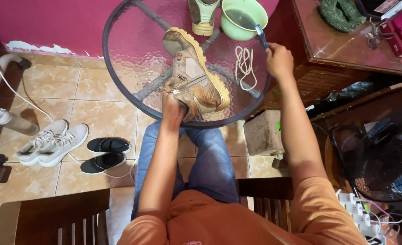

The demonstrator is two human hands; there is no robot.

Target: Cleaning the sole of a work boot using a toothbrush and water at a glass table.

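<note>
A muddy brown boot point(194, 75) with a yellow sole lies on its side on the round glass table point(133, 54). My left hand point(173, 105) grips it at the ankle opening near the table's front edge. My right hand point(279, 59) holds a blue toothbrush point(261, 35), its head at the rim of a green bowl point(244, 19) of murky water. The boot's second mate point(203, 16) stands at the table's far edge. A loose white shoelace point(245, 66) lies on the glass between the boot and my right hand.
On the tiled floor to the left sit a pair of white sneakers point(51, 143), a pair of black shoes point(104, 154) and a bottle point(10, 120). A dark wooden cabinet point(346, 50) stands to the right, with a black fan point(382, 154) and a power strip point(360, 213) below it.
</note>
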